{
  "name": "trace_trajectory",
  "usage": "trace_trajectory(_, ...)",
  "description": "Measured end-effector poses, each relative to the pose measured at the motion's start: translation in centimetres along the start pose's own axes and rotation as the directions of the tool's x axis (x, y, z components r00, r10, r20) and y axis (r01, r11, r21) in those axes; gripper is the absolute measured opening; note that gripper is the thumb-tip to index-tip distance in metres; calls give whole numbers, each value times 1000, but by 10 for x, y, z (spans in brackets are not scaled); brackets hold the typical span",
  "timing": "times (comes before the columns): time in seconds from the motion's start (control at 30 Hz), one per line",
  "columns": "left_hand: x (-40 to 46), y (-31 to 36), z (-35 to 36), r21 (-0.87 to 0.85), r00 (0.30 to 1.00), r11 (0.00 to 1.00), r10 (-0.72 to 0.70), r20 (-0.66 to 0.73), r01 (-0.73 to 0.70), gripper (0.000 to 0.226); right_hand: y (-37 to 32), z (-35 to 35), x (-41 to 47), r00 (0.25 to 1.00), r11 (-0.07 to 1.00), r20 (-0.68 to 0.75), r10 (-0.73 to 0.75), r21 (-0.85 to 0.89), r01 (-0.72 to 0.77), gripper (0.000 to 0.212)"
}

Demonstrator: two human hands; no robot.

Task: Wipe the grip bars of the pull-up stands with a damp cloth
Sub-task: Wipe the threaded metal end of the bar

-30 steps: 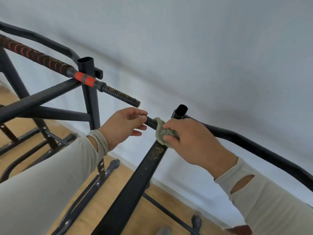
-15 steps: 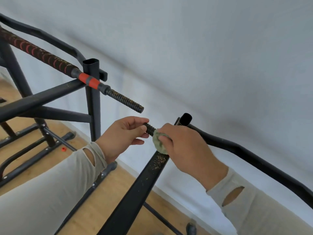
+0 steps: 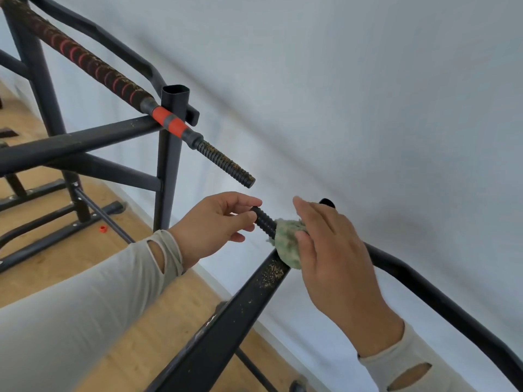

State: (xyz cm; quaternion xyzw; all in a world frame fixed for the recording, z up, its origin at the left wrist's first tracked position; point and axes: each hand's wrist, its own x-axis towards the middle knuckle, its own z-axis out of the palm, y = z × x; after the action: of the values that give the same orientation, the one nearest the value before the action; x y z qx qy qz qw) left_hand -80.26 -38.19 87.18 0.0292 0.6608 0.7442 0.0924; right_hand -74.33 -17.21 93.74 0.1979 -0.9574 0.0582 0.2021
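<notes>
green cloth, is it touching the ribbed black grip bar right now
Touching. The head view shows the green cloth bunched against the ribbed grip bar, with the right hand pressing it there.

Open gap between far ribbed bar end and near ribbed bar. Blocked below by dusty crossbar, at right by curved tube.
</notes>
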Motion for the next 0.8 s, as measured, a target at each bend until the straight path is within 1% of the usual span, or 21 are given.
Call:
trace_trajectory(0.07,0,0,-1,18,1000,1000,6,0,-6,21,4,-4,-3,998,998,47,-50,-44,52,45)
trace_trajectory(0.17,1,-1,-2,34,1000,999,10,-1,-10,21,6,-13,-3,992,993,109,-60,-97,71,40)
trace_trajectory(0.27,1,0,-3,65,1000,998,23,-1,-23,21,2,-18,0,972,965,233,-43,-243,101,42)
trace_trajectory(0.33,1,1,-4,81,999,996,33,-1,-33,19,-1,-22,4,961,957,272,-41,-265,116,34)
trace_trajectory(0.4,2,1,-4,88,999,995,45,-1,-44,17,-5,-26,10,937,970,350,-1,-229,87,23)
trace_trajectory(0.47,3,1,-4,79,998,995,60,-6,-59,17,-8,-25,17,909,988,407,89,-149,-30,24)
trace_trajectory(0.5,4,1,-5,71,998,996,61,-6,-60,17,-11,-22,20,913,991,393,112,-111,-74,25)
trace_trajectory(0.53,4,2,-5,61,998,996,58,0,-58,17,-14,-18,23,933,992,343,113,-96,-85,26)
trace_trajectory(0.6,3,2,-7,27,999,998,48,17,-48,19,-24,-9,31,972,992,227,64,-120,-37,28)
trace_trajectory(0.63,2,1,-8,11,999,999,45,27,-45,19,-30,-3,38,974,993,215,66,-109,-43,28)
trace_trajectory(0.67,1,1,-9,-7,998,999,47,41,-47,19,-34,3,46,967,995,236,95,-64,-82,28)
trace_trajectory(0.73,-2,0,-9,-54,997,997,54,59,-51,16,-40,15,61,932,978,326,158,80,-193,27)
trace_trajectory(0.8,-3,-2,-11,-78,998,996,48,49,-44,14,-41,18,67,907,942,389,160,215,-258,23)
